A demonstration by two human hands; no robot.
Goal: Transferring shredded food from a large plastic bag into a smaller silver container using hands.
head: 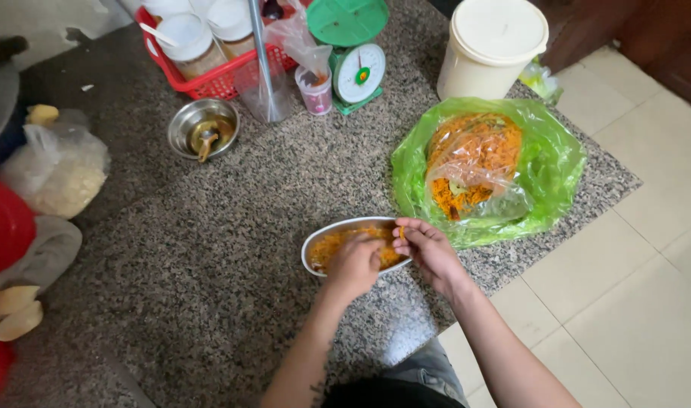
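A shallow oval steel tray (317,239) of orange shredded food lies on the speckled granite counter (232,227) near its front edge. My left hand (354,264) is curled over the tray, fingers down in the food. My right hand (428,251) rests at the tray's right rim, pinching a small orange piece between fingertips. Just to the right sits a green plastic bag (561,170) holding a clear bag of the same orange shreds (474,162).
A green weighing scale (354,53) and a white lidded bucket (493,47) stand at the back. A red basket (202,79) holds jars; a small steel bowl (203,128) lies before it. Bags and red items crowd the left edge. Tiled floor lies to the right.
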